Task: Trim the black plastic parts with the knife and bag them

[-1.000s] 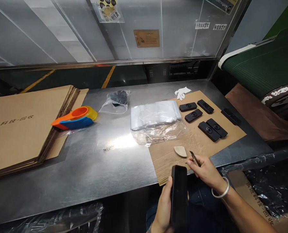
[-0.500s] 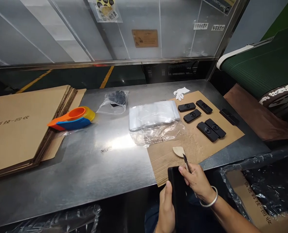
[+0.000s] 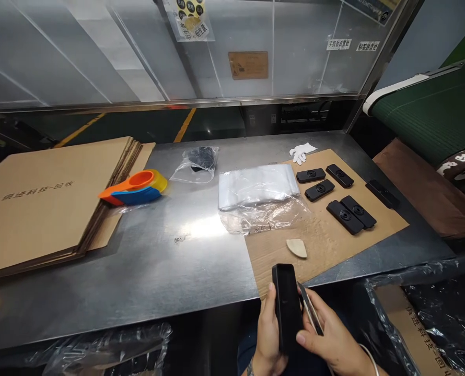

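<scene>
Upright at the table's front edge, a long black plastic case point(image 3: 288, 308) is gripped by my left hand point(image 3: 268, 334), thumb along its left side. My right hand point(image 3: 328, 337) is closed on a slim metal knife point(image 3: 311, 309), whose blade end lies against the right side of the case; the right thumb touches the case lower down. Beyond them, a cream wedge-shaped piece point(image 3: 297, 248) lies on the cardboard sheet point(image 3: 274, 256). Several black cases with round fittings point(image 3: 345, 215) rest farther back on that sheet.
Clear plastic bags point(image 3: 258, 185) lie mid-table, with a white glove point(image 3: 303, 151) behind. An orange and blue tape dispenser point(image 3: 140, 188) stands beside stacked cardboard point(image 3: 52, 193) at left. A green conveyor point(image 3: 432, 115) is at right, a plastic-lined box point(image 3: 416, 324) below.
My right hand has moved down and turned, bringing the knife from the case's top to its right side. The case is now tilted to show its length. The view has shifted slightly left.
</scene>
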The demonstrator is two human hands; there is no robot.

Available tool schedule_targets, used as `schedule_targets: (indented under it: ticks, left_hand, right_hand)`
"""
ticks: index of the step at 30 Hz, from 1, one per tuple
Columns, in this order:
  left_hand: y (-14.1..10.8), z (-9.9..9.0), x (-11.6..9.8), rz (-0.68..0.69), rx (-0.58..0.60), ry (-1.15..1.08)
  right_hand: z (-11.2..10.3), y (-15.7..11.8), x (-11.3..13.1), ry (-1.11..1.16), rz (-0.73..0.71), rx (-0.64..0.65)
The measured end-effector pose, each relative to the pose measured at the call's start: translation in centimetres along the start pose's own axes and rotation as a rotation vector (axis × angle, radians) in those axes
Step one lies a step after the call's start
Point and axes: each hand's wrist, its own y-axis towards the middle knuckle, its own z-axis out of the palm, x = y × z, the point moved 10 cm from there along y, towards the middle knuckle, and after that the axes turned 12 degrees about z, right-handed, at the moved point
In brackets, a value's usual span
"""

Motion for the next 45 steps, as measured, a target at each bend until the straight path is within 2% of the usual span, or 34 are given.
schedule_targets:
  ticks: [1,3,5,6,8,10,12,14,16,18,20,23,25,27,30,32,36,41,45]
  left_hand:
    - [0.0,0.2,-0.2,0.0,0.012,0.023]
    - [-0.1,1.1,-0.8,0.018,0.102,0.131]
    - [-0.5,2.8,-1.5,0.037,0.29,0.273]
    - [-0.8,3.8,-1.8,0.054,0.399,0.339]
    - [-1.4,5.4,-2.4,0.085,0.591,0.439]
    - [-1.6,5.8,-2.8,0.071,0.675,0.47]
    - [-1.2,4.9,-2.8,-0.011,0.623,0.397]
    - [-0.4,3.5,-2.9,-0.066,0.495,0.224]
    - [0.3,2.5,-3.5,-0.007,0.366,0.049]
    - [0.6,1.8,-4.1,0.113,0.272,-0.046]
    - [0.6,1.4,-4.3,0.196,0.19,-0.064]
    - [0.4,0.8,-4.2,0.237,0.095,-0.004]
    - [0.2,0.9,-4.5,0.268,0.102,0.078]
    - [0.0,1.2,-5.0,0.302,0.149,0.161]
    - [-0.4,1.4,-5.1,0.302,0.195,0.229]
    - [-0.7,1.5,-5.0,0.295,0.203,0.236]
    - [-0.8,1.6,-5.0,0.291,0.207,0.257]
    - [-0.8,1.3,-4.9,0.292,0.211,0.3]
    - [-0.8,0.8,-4.6,0.304,0.175,0.28]
  right_hand:
    - [-0.6,0.1,-0.1,0.01,0.015,-0.013]
    - [-2.9,0.5,0.5,-0.037,0.016,-0.128]
    - [-5.7,0.6,2.8,-0.164,-0.073,-0.292]
    - [-6.5,0.5,4.3,-0.246,-0.147,-0.334]
    - [-6.4,0.6,6.8,-0.406,-0.28,-0.285]
    - [-5.4,0.8,7.7,-0.513,-0.335,-0.168]
    - [-5.4,0.7,7.9,-0.536,-0.349,-0.178]
    - [-6.3,0.1,8.0,-0.5,-0.385,-0.333]
    - [-6.8,-1.2,7.9,-0.444,-0.473,-0.494]
    - [-6.1,-2.6,7.6,-0.416,-0.594,-0.572]
    - [-4.7,-3.8,7.0,-0.449,-0.692,-0.572]
    - [-2.8,-4.6,6.1,-0.532,-0.748,-0.467]
    - [-2.9,-4.6,5.8,-0.507,-0.696,-0.41]
    - [-3.7,-4.2,6.0,-0.5,-0.576,-0.417]
    - [-3.6,-3.6,6.9,-0.683,-0.422,-0.424]
    - [-2.9,-3.3,7.6,-0.803,-0.381,-0.393]
    - [-2.4,-3.0,8.0,-0.893,-0.338,-0.375]
    - [-1.7,-2.5,7.1,-1.062,-0.269,-0.304]
    - [-1.7,-2.1,6.6,-1.104,-0.211,-0.288]
